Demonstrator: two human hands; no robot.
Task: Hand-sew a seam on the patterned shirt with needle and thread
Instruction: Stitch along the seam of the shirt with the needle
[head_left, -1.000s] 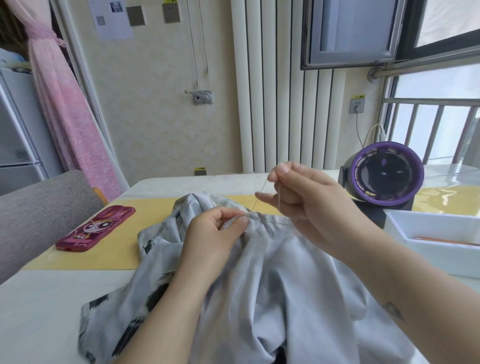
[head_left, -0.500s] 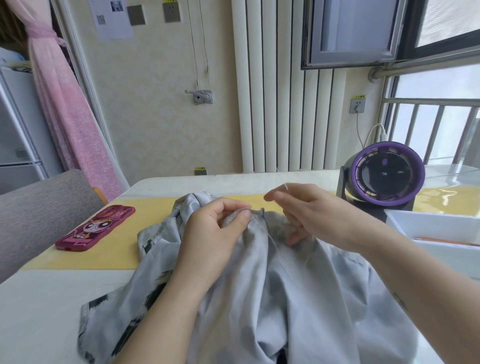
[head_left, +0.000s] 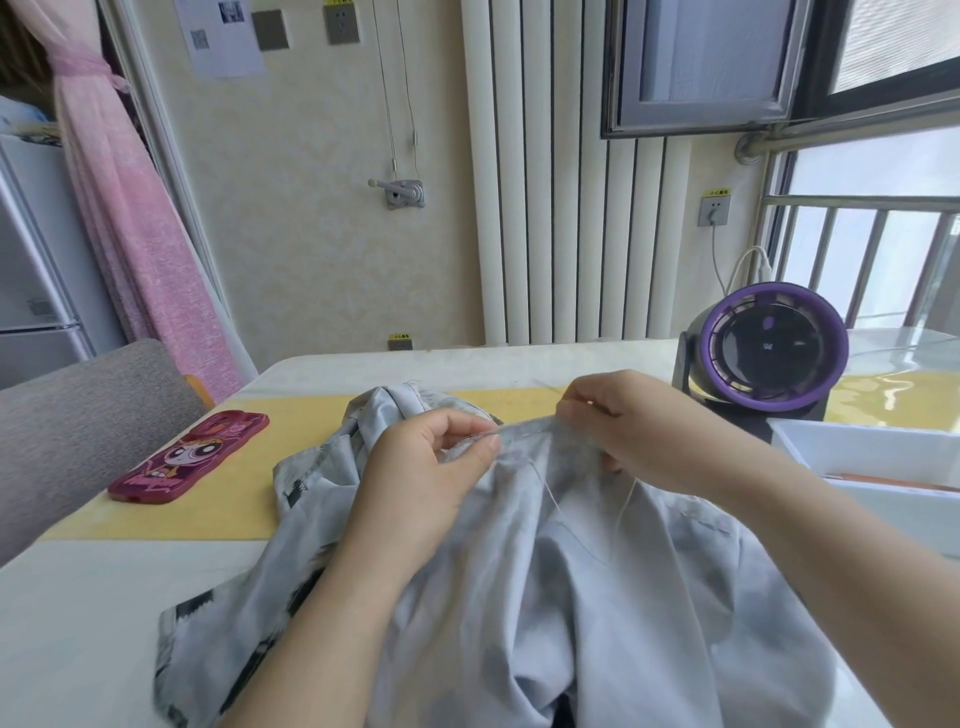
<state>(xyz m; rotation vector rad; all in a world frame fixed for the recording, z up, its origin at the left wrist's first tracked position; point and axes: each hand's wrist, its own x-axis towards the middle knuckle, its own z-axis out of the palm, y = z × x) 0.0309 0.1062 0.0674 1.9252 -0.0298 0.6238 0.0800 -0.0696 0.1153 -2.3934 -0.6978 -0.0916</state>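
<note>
The grey patterned shirt lies bunched on the table, inside out, with dark print showing at its left edge. My left hand pinches the shirt's raised seam edge between thumb and forefinger. My right hand pinches a thin needle at the same edge, just right of the left hand; the needle's tip points away toward the far left. A pale thread hangs in a loop below my right hand over the cloth.
A pink cartoon phone case lies on the yellow mat at the left. A purple round fan stands at the back right, with a white tray in front of it. A grey chair is at the left.
My right hand came down from a raised position to the seam edge and moved the needle against the cloth. My left hand kept its pinch on the seam.
</note>
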